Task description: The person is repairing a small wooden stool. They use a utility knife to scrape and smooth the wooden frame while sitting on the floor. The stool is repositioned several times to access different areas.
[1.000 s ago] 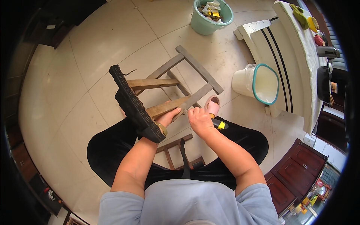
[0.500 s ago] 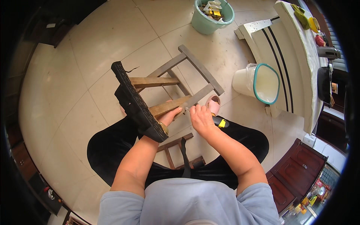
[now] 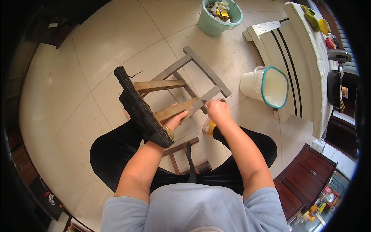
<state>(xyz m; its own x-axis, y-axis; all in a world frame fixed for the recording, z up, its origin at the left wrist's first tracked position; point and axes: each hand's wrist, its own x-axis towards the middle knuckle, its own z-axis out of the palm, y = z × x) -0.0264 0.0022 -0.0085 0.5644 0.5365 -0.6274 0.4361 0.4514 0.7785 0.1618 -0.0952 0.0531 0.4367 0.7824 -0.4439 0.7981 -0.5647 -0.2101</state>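
Stool (image 3: 174, 109) is being held tipped over the floor (image 3: 96, 58), ahead of the person's knees; its black seat (image 3: 141, 110) is facing left and its wooden legs are running off to the right. Left hand (image 3: 176, 119) is reaching beneath the seat and closing around a leg, thumb showing along the wood. Right hand (image 3: 218, 111) is hovering at the grey rail near that leg's end, fingers curling tightly inward; whether they are gripping anything, or touching the rail, cannot be told. Between the knees, a dark brown frame (image 3: 174, 162) is lying with a black strap (image 3: 189, 156) crossing it. To the right of the stool, a white bin (image 3: 250, 86) with a teal rim is standing, a clear liner showing at its mouth; its interior is appearing pale, contents not distinguishable. Farther out, a green bucket (image 3: 212, 28) is holding brown scraps plus white and yellow wrappers, heaping near its rim. Red-brown cabinets (image 3: 311, 166) are standing at lower right.
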